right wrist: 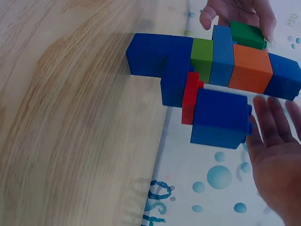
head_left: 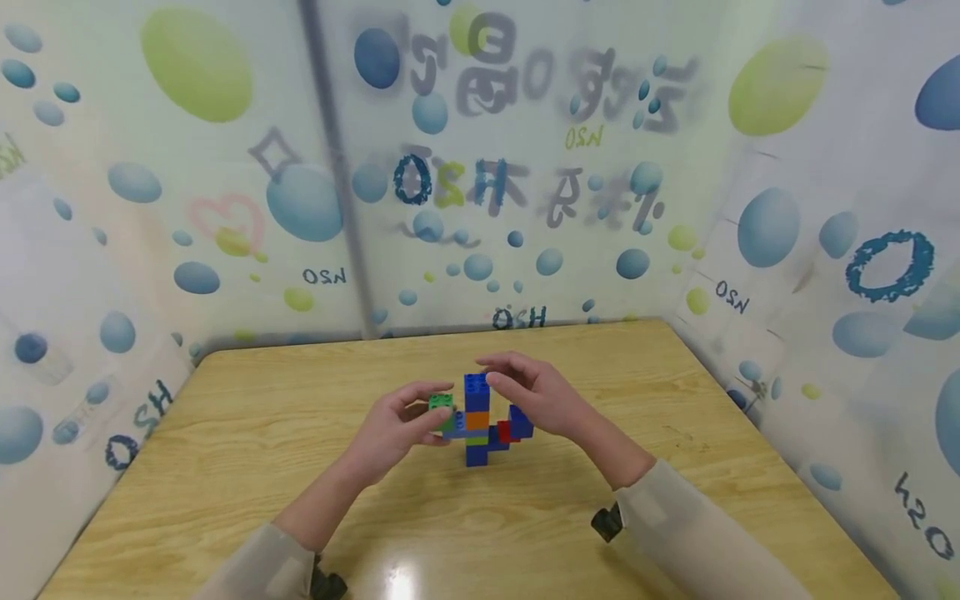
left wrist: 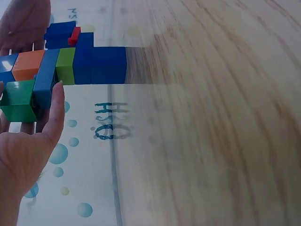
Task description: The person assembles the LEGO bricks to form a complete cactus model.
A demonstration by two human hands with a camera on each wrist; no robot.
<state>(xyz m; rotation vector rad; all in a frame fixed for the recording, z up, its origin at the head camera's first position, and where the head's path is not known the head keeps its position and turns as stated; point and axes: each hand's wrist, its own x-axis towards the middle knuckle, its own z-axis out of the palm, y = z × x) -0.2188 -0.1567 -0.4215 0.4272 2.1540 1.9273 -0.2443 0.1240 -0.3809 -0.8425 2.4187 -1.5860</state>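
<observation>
A tower of toy building bricks stands upright on the wooden table: a dark blue top brick (head_left: pixel 477 396), an orange brick (head_left: pixel 477 422), a light blue crosspiece, a lime brick and a blue base brick (head_left: pixel 476 455). On the tower's left arm, a green brick (left wrist: pixel 19 101) sits within my left hand (head_left: pixel 386 433), fingers behind it and thumb in front. To the right, a red brick (right wrist: pixel 190 98) and a blue brick (right wrist: pixel 218 117) make up another arm. My right hand (head_left: pixel 543 396) reaches beside the top brick with fingers extended; whether its thumb touches is unclear.
The wooden table (head_left: pixel 247 433) meets patterned panels (head_left: pixel 465 250) with blue and green bubbles at the back and both sides. Dark wrist-worn devices (head_left: pixel 607 522) hang below the sleeves.
</observation>
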